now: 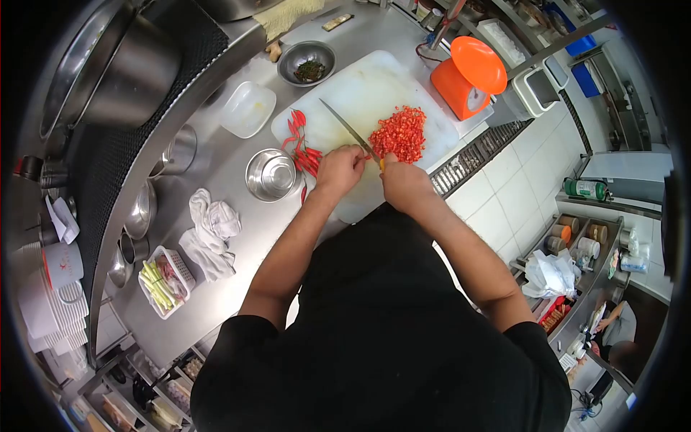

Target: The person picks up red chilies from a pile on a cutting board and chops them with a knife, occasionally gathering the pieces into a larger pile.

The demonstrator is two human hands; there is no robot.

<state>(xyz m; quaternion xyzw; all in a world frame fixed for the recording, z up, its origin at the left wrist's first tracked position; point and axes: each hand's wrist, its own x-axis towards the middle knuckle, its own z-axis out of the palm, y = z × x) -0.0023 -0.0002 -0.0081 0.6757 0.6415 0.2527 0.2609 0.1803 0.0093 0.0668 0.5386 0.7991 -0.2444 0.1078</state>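
A white cutting board lies on the steel counter. My right hand is closed round the yellow handle of a knife, whose blade points up and left across the board. Beside it, my left hand is closed with its fingertips pinching a red chili at the blade. Chopped red chili forms a heap right of the blade. Whole red chilies lie on the board's left part, left of my left hand.
A steel bowl with dark green bits, a white dish and an empty steel bowl stand around the board. An orange scale is at the right. Cloths and a vegetable basket lie left.
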